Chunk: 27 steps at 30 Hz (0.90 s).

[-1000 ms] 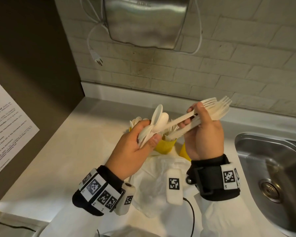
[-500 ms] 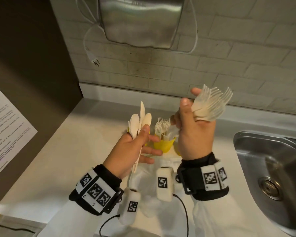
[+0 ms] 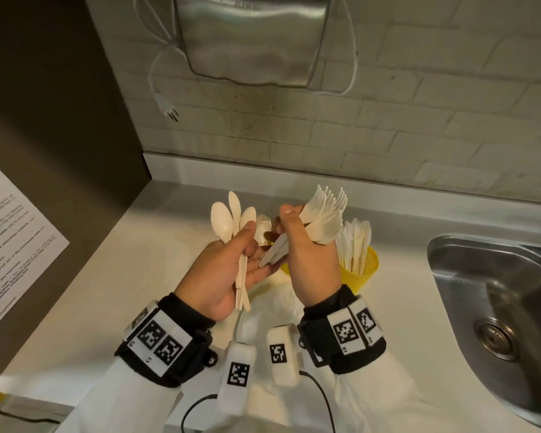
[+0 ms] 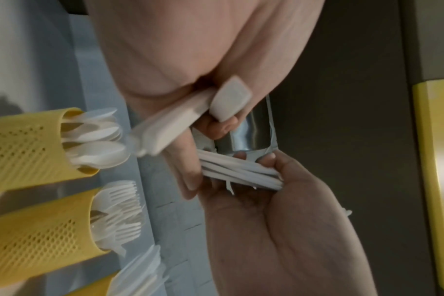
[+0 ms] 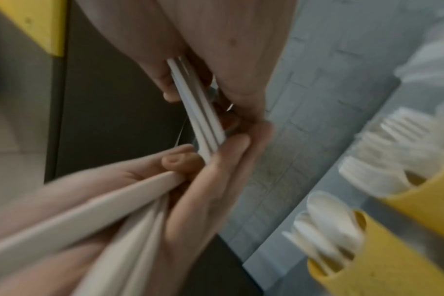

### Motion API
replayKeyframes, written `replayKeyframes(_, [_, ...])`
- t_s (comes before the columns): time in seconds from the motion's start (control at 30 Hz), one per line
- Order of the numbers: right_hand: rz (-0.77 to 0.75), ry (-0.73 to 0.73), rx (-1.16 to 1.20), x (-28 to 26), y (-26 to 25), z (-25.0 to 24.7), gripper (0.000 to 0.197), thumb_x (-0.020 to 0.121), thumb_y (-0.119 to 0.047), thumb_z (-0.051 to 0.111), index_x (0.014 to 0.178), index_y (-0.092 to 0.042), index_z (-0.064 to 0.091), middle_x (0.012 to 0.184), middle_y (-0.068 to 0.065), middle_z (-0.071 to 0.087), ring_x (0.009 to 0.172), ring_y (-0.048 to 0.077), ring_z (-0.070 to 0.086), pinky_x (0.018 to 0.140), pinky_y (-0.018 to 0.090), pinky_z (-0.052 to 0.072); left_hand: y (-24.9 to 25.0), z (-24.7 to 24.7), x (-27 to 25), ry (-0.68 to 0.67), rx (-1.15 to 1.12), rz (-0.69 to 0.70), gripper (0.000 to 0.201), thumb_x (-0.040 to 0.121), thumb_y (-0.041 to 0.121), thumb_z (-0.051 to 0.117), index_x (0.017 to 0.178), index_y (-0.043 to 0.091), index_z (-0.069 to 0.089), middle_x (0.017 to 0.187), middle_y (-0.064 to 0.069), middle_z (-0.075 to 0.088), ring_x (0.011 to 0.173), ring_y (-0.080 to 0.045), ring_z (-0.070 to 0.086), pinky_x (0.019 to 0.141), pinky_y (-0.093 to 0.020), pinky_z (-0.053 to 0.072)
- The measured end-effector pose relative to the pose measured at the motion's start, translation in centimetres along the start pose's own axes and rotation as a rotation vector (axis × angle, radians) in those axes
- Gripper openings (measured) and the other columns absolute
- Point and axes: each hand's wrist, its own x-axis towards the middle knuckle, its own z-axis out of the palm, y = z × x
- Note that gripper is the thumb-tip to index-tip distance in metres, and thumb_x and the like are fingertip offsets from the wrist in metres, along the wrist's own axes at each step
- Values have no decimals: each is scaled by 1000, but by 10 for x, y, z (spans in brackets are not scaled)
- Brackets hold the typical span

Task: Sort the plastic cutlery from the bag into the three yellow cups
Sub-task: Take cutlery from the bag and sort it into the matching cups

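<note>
My left hand (image 3: pixel 247 242) pinches a few white plastic spoons (image 3: pixel 222 221) by the handles, bowls up. My right hand (image 3: pixel 291 226) grips a fan of white forks (image 3: pixel 325 210), tines up. Their handle ends slant down onto my left palm. In the left wrist view the spoon handles (image 4: pixel 165 130) lie above the fork handles (image 4: pixel 241 174). Three yellow cups stand behind the hands: one with spoons (image 4: pixel 25 148), one with forks (image 4: pixel 38 230), one with knives (image 3: pixel 361 270). The white bag (image 3: pixel 272 310) lies flat under my wrists.
A steel sink (image 3: pixel 497 307) opens at the right of the white counter (image 3: pixel 122 292). A dark cabinet side with a printed notice (image 3: pixel 13 245) stands at the left. On the brick wall hangs a metal dispenser (image 3: pixel 250 35) with a loose plug (image 3: pixel 171 112).
The two hands have come down and together. The forks, held high and apart half a second ago, now lean with their handles against my left palm; the spoons stay upright.
</note>
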Motion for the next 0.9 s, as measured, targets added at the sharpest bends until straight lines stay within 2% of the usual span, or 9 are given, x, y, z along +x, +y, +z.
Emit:
replayKeyframes(0.07, [-59,-1,-95,2,0,-6,30,102,-17,59,73,-15,66,66,-10,64,69,5,65,71,21,51,3,2,-1,40,41,43,42,105,29,54,69,9,47,120,-34,67,107,-31,75,85,-38,63])
replayKeyframes(0.1, [-44,-25,-121,5,1,-10,28,102,-16,59,76,-8,66,65,-8,64,65,5,63,66,18,49,5,3,-1,53,59,58,42,105,30,54,69,10,46,118,-32,70,106,-30,75,85,-38,63])
replayKeyframes(0.23, [107,-142,-46,17,3,-34,29,98,-26,63,81,-4,71,63,14,63,47,21,54,47,28,42,5,2,-1,40,159,55,38,105,36,52,88,2,54,112,-20,76,103,-34,76,84,-44,64])
replayKeyframes(0.33, [117,8,6,28,-1,-53,25,92,-30,70,74,-12,72,65,19,65,49,28,56,48,32,46,5,-1,-1,88,302,98,39,103,44,52,119,10,62,110,-8,79,93,-35,78,73,-44,65])
replayKeyframes(0.43, [167,163,-13,50,3,-77,22,95,-23,69,83,-4,72,68,16,70,50,27,61,50,32,52,7,-3,-2,138,336,148,34,103,45,53,111,15,67,103,-7,79,76,-30,76,57,-36,62])
replayKeyframes(0.5, [197,225,-127,61,13,-88,21,93,-26,71,85,-6,71,68,16,73,54,29,68,58,40,59,6,-1,-2,159,354,156,36,102,47,55,102,14,70,96,-7,78,69,-26,72,53,-33,60])
replayKeyframes(0.63, [172,171,-381,62,33,-81,25,94,-27,68,75,-10,69,59,9,72,53,25,72,65,45,65,3,-1,0,155,403,167,45,100,50,56,98,8,71,89,-6,74,63,-22,68,52,-32,58])
replayKeyframes(0.77, [58,43,-665,58,58,-61,45,96,-39,60,59,-13,67,51,0,68,51,16,68,70,37,61,1,-2,1,167,417,176,46,100,50,56,96,6,69,85,-5,71,59,-20,64,52,-32,56])
replayKeyframes(0.9, [-16,56,-844,68,84,-53,52,96,-52,53,59,-18,62,54,-2,64,53,11,61,56,27,45,0,-3,0,174,433,197,47,101,49,55,100,4,68,86,-5,70,58,-20,63,50,-31,55])
